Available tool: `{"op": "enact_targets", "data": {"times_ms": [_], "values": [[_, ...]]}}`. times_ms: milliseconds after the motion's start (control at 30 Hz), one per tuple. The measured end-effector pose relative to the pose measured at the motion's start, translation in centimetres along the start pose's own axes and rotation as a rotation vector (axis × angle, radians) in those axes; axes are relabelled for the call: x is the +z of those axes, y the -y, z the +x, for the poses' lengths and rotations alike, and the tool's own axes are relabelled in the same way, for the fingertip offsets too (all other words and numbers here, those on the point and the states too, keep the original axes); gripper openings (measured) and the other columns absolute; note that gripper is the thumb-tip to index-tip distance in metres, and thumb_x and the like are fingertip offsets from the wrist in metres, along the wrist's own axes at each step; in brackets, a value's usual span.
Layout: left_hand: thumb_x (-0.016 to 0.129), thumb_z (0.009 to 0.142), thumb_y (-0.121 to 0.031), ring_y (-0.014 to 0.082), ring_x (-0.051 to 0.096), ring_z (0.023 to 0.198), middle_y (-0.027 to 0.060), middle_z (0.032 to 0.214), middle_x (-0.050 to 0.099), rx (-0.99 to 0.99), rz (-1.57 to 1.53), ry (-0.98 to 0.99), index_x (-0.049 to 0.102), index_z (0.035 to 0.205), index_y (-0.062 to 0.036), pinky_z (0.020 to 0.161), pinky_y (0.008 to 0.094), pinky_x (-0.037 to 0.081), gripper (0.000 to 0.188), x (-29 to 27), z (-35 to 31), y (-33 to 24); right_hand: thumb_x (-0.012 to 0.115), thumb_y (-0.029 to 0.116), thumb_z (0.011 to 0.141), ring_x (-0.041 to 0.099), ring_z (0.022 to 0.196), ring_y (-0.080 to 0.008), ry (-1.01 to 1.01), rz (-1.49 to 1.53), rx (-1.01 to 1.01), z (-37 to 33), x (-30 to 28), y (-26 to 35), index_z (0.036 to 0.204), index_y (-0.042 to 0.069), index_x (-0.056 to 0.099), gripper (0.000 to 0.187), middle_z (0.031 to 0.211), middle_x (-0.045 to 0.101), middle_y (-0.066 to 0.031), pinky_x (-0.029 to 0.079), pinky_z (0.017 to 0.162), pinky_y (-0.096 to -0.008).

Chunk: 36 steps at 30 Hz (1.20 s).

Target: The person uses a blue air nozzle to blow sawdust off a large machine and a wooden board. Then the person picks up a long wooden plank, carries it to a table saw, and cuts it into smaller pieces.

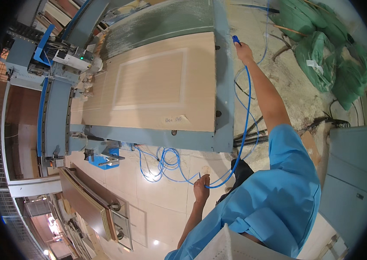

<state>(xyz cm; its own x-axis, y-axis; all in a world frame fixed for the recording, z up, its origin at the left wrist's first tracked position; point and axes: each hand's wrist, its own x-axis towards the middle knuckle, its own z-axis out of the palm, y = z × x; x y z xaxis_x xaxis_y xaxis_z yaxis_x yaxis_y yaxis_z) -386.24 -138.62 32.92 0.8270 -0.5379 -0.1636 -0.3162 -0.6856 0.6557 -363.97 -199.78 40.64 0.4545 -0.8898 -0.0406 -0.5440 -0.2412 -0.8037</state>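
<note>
My right hand (244, 52) is stretched far forward past the right edge of the machine table, closed around a small blue air blow gun (236, 40). From below that fist a blue air hose (249, 110) runs down in a long curve to my left hand (201, 187). The left hand is low in front of my body, its fingers wrapped round the hose. Beyond it, loose loops of the hose lie over the tiled floor. Left of my right arm, a large wooden panel (149, 86) with a routed rectangular groove lies on the table.
A blue-grey machine bed (224, 95) borders the panel. Its gantry with a spindle head (73, 58) stands at the left. Green sacks (317, 60) sit on the dusty floor at far right, near a grey cabinet (356, 173). Boards lean on a trolley (123, 229) at lower left.
</note>
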Motion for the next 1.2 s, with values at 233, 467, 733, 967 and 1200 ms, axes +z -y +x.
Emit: {"op": "enact_targets", "data": {"times_ms": [233, 467, 733, 967, 1200], "values": [[0.058, 0.096, -0.017, 0.0394, 0.067, 0.091, 0.0169, 0.1, 0.071, -0.001, -0.049, 0.001, 0.069, 0.103, -0.0056, 0.077, 0.0467, 0.052, 0.017, 0.9, -4.4, 4.0, 0.053, 0.045, 0.097, 0.06, 0.065, -0.0275, -0.09, -0.167, -0.214, -6.1, -3.9, -8.3, 0.097, 0.004, 0.066, 0.043, 0.073, 0.062, -0.0129, 0.046, 0.062, -0.0419], [0.058, 0.098, -0.018, 0.0378, 0.069, 0.083, 0.0175, 0.091, 0.07, 0.052, -0.002, -0.16, 0.066, 0.102, -0.0097, 0.068, 0.0458, 0.053, 0.013, 0.6, -11.4, 10.1, 0.056, 0.05, 0.097, 0.053, 0.048, -0.0143, 0.637, 0.517, -0.046, -20.9, -7.9, -11.5, 0.1, 0.008, 0.062, 0.042, 0.061, 0.058, -0.0053, 0.041, 0.044, -0.0309], [0.068, 0.091, -0.023, 0.0408, 0.062, 0.103, 0.0205, 0.11, 0.067, -0.074, 0.163, -0.482, 0.058, 0.124, -0.0048, 0.089, 0.0491, 0.049, 0.039, 3.2, -23.7, 15.8, 0.053, 0.043, 0.101, 0.053, 0.047, -0.0103, 1.144, 0.168, 0.175, -46.8, -9.7, -14.1, 0.105, 0.007, 0.062, 0.037, 0.058, 0.056, -0.0004, 0.037, 0.041, -0.0252], [0.065, 0.09, -0.037, 0.0389, 0.063, 0.109, 0.0226, 0.116, 0.066, -0.515, -0.113, -0.002, 0.047, 0.136, -0.0042, 0.092, 0.0479, 0.05, 0.06, 8.3, -32.8, 17.3, 0.057, 0.041, 0.1, 0.059, 0.054, -0.01, 2.087, 0.085, 0.03, -60.0, -16.5, -10.2, 0.107, 0.003, 0.066, 0.039, 0.064, 0.059, -0.0026, 0.042, 0.044, -0.0242], [0.059, 0.092, -0.039, 0.0392, 0.066, 0.106, 0.0228, 0.11, 0.07, -0.666, -0.21, 0.158, 0.062, 0.123, -0.0025, 0.093, 0.0453, 0.051, 0.048, 15.9, -38.7, 15.6, 0.056, 0.036, 0.1, 0.057, 0.053, -0.0091, 1.927, -0.59, -0.164, -63.5, -20.2, -8.1, 0.111, 0.004, 0.069, 0.036, 0.066, 0.061, -0.0025, 0.046, 0.047, -0.0254]]}}
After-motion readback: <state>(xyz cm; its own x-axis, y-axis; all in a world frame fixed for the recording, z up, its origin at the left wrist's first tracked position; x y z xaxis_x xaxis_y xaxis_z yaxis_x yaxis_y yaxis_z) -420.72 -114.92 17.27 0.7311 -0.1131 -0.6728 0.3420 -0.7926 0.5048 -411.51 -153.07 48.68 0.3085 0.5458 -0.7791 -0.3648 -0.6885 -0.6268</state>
